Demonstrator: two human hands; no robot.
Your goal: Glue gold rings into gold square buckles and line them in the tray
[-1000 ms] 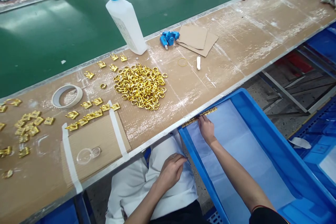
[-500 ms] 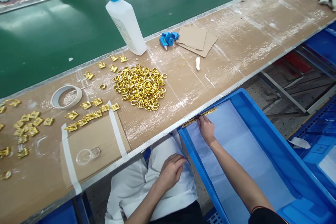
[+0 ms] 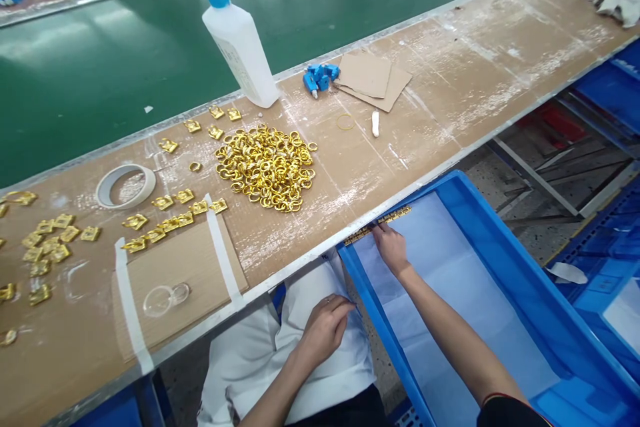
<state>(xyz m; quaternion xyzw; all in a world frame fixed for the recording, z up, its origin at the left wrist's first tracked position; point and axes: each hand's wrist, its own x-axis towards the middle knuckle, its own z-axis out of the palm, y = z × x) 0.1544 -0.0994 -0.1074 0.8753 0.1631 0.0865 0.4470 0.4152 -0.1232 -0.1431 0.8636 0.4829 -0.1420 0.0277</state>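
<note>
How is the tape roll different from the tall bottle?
The tape roll is a low ring with a big hole, but the bottle is tall with a pointed top. The tape roll is pale all over, while the bottle has a blue cap. Both are on the cardboard-covered table.

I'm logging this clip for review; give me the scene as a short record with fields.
right hand: at the rows of small gold pieces, grip hidden
left hand: resting on the lap
tray: blue, lined with white paper, gold pieces along its far end
table middle: heap of gold rings, white bottle behind
table left: tape roll, cardboard pad taped down, loose gold pieces
table right of heap: blue parts, two cardboard pieces
</note>
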